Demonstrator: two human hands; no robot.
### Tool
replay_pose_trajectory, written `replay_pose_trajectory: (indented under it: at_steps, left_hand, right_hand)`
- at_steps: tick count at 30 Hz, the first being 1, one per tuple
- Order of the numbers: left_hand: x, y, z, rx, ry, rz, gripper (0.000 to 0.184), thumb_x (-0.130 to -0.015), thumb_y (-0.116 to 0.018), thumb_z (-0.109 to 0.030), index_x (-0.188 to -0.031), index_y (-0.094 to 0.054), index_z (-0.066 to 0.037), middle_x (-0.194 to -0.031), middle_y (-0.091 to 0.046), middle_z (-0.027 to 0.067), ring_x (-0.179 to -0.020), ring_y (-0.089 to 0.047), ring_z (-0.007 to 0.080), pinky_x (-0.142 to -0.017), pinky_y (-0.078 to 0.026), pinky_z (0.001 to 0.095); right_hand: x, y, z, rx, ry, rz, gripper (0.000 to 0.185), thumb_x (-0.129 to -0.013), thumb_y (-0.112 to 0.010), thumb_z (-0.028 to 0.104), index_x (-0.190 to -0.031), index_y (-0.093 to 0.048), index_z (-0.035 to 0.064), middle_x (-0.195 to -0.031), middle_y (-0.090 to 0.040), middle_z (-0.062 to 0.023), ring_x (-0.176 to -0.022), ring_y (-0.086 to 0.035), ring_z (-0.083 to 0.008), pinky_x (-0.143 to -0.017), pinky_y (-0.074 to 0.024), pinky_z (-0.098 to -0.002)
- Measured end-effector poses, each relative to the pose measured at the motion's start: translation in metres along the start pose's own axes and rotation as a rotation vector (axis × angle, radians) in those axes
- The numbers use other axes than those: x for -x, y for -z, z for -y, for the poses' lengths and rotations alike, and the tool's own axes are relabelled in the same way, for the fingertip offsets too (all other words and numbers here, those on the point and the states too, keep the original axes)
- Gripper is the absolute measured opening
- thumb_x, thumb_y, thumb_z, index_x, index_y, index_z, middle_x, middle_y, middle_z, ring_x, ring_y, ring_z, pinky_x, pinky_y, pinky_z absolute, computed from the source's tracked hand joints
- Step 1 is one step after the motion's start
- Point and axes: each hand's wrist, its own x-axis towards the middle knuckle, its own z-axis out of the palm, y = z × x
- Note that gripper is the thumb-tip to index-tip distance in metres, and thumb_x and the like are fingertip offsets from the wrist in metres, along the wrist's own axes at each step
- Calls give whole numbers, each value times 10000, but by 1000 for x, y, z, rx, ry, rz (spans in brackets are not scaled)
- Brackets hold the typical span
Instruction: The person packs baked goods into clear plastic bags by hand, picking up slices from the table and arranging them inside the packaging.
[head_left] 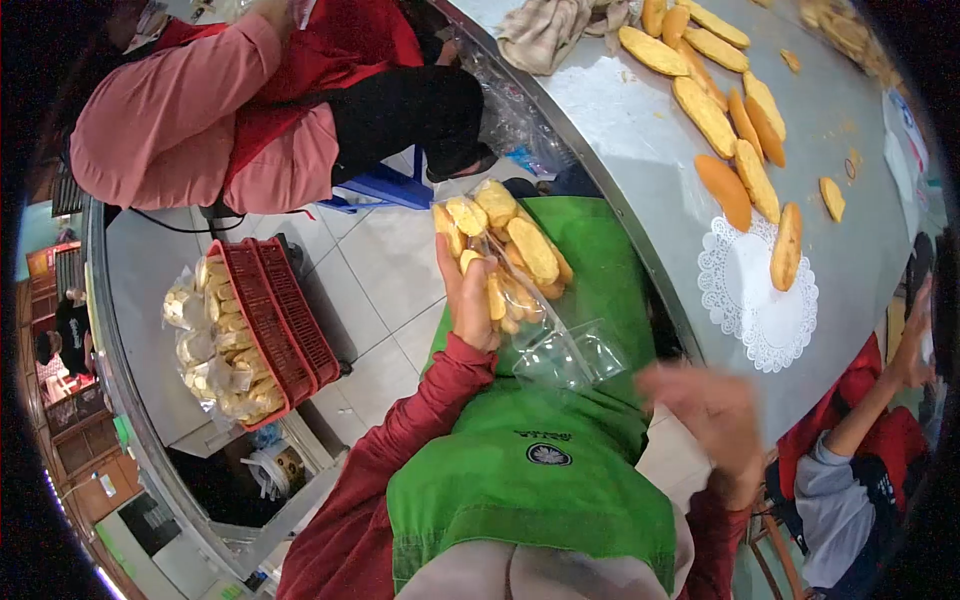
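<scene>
My left hand (468, 297) is closed around the side of a clear plastic bag (527, 243) filled with oblong yellow bread slices. The bag lies over my green apron (590, 240), and its loose, see-through end hangs toward my right side. My right hand (712, 415) is raised off the bag, near the table edge; motion smears its fingers. Nearest to it on the table is a white lace paper doily (750, 325). One piece of brown-crusted bread (786, 246) lies on the doily's upper part.
On the metal table (640, 130) lie several halved bread pieces (704, 115) and a crumpled cloth (545, 35). A red crate (275, 325) of bagged bread stands at left. One person in pink sleeves (175, 115) sits upper left; another in grey (840, 515) is at right.
</scene>
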Motion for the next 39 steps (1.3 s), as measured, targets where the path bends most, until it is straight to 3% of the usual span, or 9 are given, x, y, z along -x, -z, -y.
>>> replay_pose_trajectory:
  at_steps: [1, 3, 5, 9, 12, 15, 19, 31, 39]
  left_hand:
    - [1, -1, -1, -4, 3, 0, 777, -785, -523, -114, -1441, -118, -16, -1423, -269, 136, -1274, -315, 252, -1044, -272, 323]
    - [-5, 4, 7, -9, -17, 4, 770, -783, -519, -128, -1443, -127, -72, -1347, -344, 129, -1177, -400, 250, -973, -358, 353]
    - [-10, 6, 11, -12, -31, 27, 751, -786, -520, -130, -1436, -146, -99, -1279, -401, 125, -1107, -461, 249, -914, -422, 365]
    - [-3, 0, 1, 17, 4, 6, 745, -786, -523, -147, -1430, -151, -103, -1272, -397, 124, -1085, -477, 256, -887, -442, 369]
    - [-1, -3, -2, 41, 34, 7, 749, -786, -524, -156, -1432, -146, -119, -1274, -394, 123, -1088, -475, 262, -885, -443, 382]
    - [-3, -1, 1, 48, 34, 20, 750, -786, -523, -158, -1433, -144, -138, -1272, -395, 122, -1086, -476, 264, -882, -445, 389]
    - [-4, 0, 2, 57, 53, 15, 753, -786, -531, -159, -1434, -147, -149, -1265, -403, 118, -1085, -476, 262, -876, -447, 389]
    - [-6, -2, 6, 11, 15, -31, 744, -798, -526, -150, -1436, -145, -115, -1266, -406, 121, -1036, -493, 241, -838, -465, 361]
    - [-2, -7, -4, 57, 68, -14, 785, -773, -544, -113, -1431, -122, -37, -1338, -344, 140, -1168, -413, 246, -970, -364, 338]
  right_hand:
    - [3, 20, 10, 349, -143, -372, 168, -832, -598, 59, -977, -648, -11, -1010, -665, -114, -863, -645, -231, -778, -486, -299]
    - [-25, 49, 17, 893, 45, -890, 299, -831, -599, 72, -1116, -561, -9, -1043, -619, -158, -989, -583, -276, -849, -440, -341]
    - [-32, 83, -16, 1070, 17, -900, 330, -839, -600, 92, -1148, -539, -6, -1060, -595, -185, -1014, -550, -317, -876, -421, -368]
    - [-51, 85, -33, 926, -145, -940, 337, -870, -573, 121, -1189, -529, 19, -1052, -605, -184, -980, -563, -300, -837, -443, -371]
    - [-46, 98, -40, 314, -72, -977, 387, -917, -495, 156, -1276, -464, 15, -1141, -582, -202, -976, -584, -249, -799, -470, -324]
    - [-34, 92, -15, -788, 92, -700, 441, -953, -404, 195, -1338, -372, -16, -1229, -524, -229, -983, -595, -221, -781, -503, -284]
    - [-39, 87, -23, -1031, 89, -484, 444, -967, -354, 212, -1330, -347, -43, -1270, -485, -241, -1011, -597, -250, -806, -534, -300]
    - [-42, 47, -45, -884, 138, -666, 358, -932, -493, 154, -1231, -404, -21, -1075, -565, -140, -1000, -595, -257, -903, -487, -365]
    - [-66, 75, -49, -808, 241, -857, 314, -927, -476, 107, -1203, -409, -29, -1063, -562, -157, -992, -593, -264, -911, -482, -384]
